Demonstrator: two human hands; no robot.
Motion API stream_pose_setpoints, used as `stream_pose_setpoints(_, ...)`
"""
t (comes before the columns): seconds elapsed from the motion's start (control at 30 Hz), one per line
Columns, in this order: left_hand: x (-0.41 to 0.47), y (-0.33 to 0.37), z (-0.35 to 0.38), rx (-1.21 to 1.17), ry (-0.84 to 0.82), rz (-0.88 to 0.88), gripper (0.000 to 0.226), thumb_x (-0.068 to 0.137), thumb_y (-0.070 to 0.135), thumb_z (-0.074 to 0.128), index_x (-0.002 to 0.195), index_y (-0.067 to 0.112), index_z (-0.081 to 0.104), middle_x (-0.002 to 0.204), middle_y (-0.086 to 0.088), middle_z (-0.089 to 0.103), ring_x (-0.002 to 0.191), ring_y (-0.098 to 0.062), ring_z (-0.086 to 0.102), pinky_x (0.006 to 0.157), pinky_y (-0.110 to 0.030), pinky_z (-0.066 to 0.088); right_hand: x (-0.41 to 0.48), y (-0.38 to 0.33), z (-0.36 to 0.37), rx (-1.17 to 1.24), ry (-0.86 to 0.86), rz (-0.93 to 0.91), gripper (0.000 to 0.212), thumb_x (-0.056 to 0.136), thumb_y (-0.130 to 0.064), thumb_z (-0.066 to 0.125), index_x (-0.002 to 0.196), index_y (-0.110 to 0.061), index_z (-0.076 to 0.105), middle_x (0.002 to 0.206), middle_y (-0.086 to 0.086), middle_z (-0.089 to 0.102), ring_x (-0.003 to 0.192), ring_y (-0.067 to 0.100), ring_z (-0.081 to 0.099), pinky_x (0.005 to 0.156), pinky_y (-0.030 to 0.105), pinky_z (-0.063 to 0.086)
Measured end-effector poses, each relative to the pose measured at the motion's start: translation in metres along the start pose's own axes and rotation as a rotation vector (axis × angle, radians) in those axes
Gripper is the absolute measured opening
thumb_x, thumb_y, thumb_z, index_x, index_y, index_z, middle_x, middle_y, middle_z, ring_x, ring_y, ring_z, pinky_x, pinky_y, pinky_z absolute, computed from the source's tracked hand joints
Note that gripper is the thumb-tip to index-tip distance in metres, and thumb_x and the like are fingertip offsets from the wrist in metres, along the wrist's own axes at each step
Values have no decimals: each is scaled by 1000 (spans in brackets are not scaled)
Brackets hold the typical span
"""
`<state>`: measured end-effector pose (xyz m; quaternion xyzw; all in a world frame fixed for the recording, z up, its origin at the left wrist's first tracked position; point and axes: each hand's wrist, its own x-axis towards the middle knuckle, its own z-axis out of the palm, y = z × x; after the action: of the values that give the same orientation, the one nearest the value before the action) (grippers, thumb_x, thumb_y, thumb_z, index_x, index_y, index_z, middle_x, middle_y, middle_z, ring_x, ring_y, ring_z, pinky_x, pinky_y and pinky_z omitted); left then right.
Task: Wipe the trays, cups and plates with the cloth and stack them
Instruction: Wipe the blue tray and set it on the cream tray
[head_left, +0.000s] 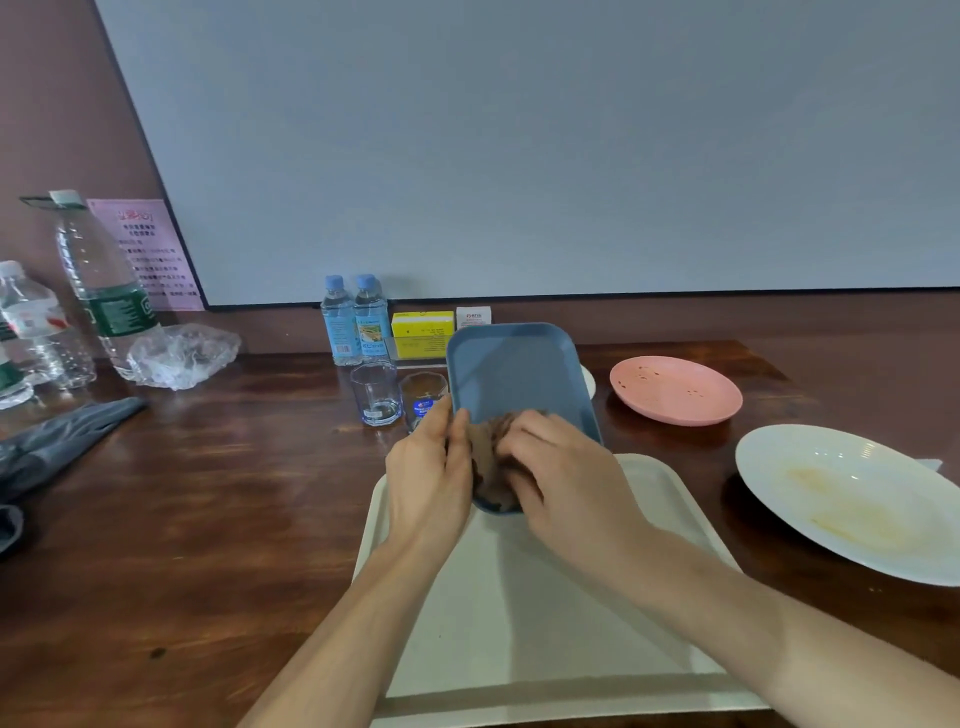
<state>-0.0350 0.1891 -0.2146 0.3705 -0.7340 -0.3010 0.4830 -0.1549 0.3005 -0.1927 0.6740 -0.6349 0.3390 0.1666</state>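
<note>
We hold the blue rectangular plastic tray (514, 374) tilted over the cream plastic tray (519, 597), the left hand (428, 478) clamped on its near edge for support, so the right hand (566, 467) can press the crumpled brown cloth (488, 457) onto its lower face.
</note>
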Motion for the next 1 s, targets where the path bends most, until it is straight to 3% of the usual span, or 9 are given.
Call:
stream_pose_setpoints(0.1,-3,5,-1,-53,-4,4,28,108,33,50,84,18,58,66,-2,66,66,-24,58,71,-46,50,-1,-6,-3,-12,5,-11,18,94,-13,56,99,-18,73,105,-6,65,95,18,57,76,35,53)
stream_pose_setpoints(0.2,-8,10,3,-89,-39,24,21,105,30,51,92,23,66,72,-1,68,68,-20,58,65,-41,48,36,8,0,-35,78,45,29,92,-14,53,107,-14,77,114,-1,69,100,23,60,82,37,54)
stream_pose_setpoints(0.37,-9,9,4,-74,6,24,29,105,32,52,85,13,60,67,-4,62,68,-25,53,64,-47,46,67,18,11,-52,43,53,27,92,-6,59,110,-12,79,116,1,69,105,25,59,83,43,55)
stream_pose_setpoints(0.5,-2,3,0,-62,42,-51,28,95,33,45,76,14,55,63,-4,60,63,-29,52,64,-52,49,29,-4,11,-28,30,60,14,92,-9,59,93,-13,72,103,0,64,91,23,58,74,36,50)
stream_pose_setpoints(0.63,0,-1,1,-48,71,-43,32,109,30,51,81,13,55,66,-6,64,70,-36,59,67,-50,52,-5,-21,1,-15,-43,62,17,86,-1,66,85,-16,60,94,-3,56,80,20,51,63,37,46)
stream_pose_setpoints(0.73,0,-1,2,-53,67,-29,25,107,24,52,86,14,60,69,-7,66,71,-35,59,67,-48,50,15,-13,1,-6,-58,68,16,87,-3,58,92,-15,69,100,-2,62,89,22,55,73,41,52)
stream_pose_setpoints(0.83,-6,2,4,-84,31,8,20,104,22,52,93,17,68,70,-6,66,71,-31,59,63,-46,48,52,4,4,-15,18,130,30,91,-5,55,112,-12,75,116,3,68,104,26,59,86,39,52)
stream_pose_setpoints(0.9,-7,3,5,-85,37,19,24,105,30,52,90,17,66,69,-6,64,70,-32,57,62,-46,47,63,7,8,-10,17,171,25,94,-3,59,110,-12,76,116,3,68,107,25,58,88,41,52)
stream_pose_setpoints(1.0,-1,-1,1,-22,97,7,28,98,34,45,84,15,59,65,-7,62,64,-28,52,62,-46,43,45,-5,12,48,-2,148,14,93,-6,61,96,-12,73,103,1,65,96,24,59,82,42,50)
